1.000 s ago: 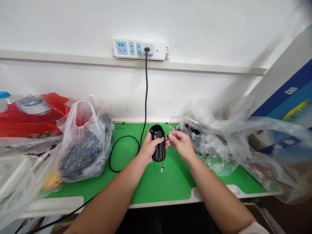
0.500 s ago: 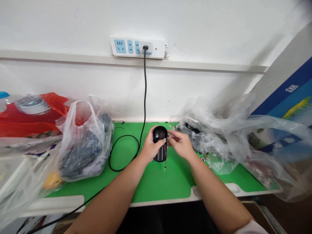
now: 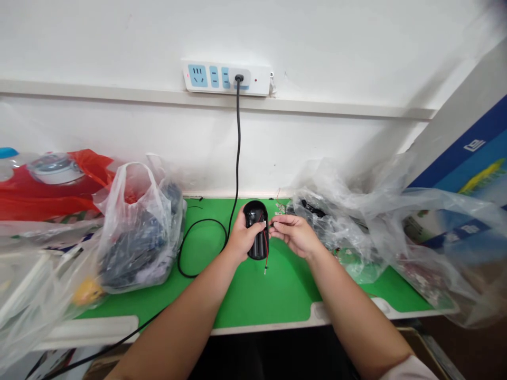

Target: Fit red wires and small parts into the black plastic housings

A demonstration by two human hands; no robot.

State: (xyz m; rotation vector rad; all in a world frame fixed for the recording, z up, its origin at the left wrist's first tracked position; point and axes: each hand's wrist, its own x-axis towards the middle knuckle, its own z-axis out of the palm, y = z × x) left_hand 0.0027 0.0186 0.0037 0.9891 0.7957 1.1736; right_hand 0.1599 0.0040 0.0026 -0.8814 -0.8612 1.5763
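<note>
A black, oblong plastic housing (image 3: 257, 247) is held over the green mat (image 3: 261, 301) near the middle of the view. My left hand (image 3: 242, 237) wraps round its left side, the thumb lying across the front by a small white connector (image 3: 264, 225). Red and black wires run down the housing's right side to a small loose end (image 3: 265, 270). Just right of the housing, my right hand (image 3: 295, 233) has thumb and forefinger pinched on a small dark piece, too small to make out.
A clear bag with dark items (image 3: 134, 243) stands at the left, near a looped black cable (image 3: 180, 253). Clear plastic bags (image 3: 356, 227) lie at the right. A power strip (image 3: 227, 78) is on the wall.
The housing and my left hand have shifted slightly left and up. My right hand's fingertips have drawn a little away from the housing, with the dark piece now showing between them.
</note>
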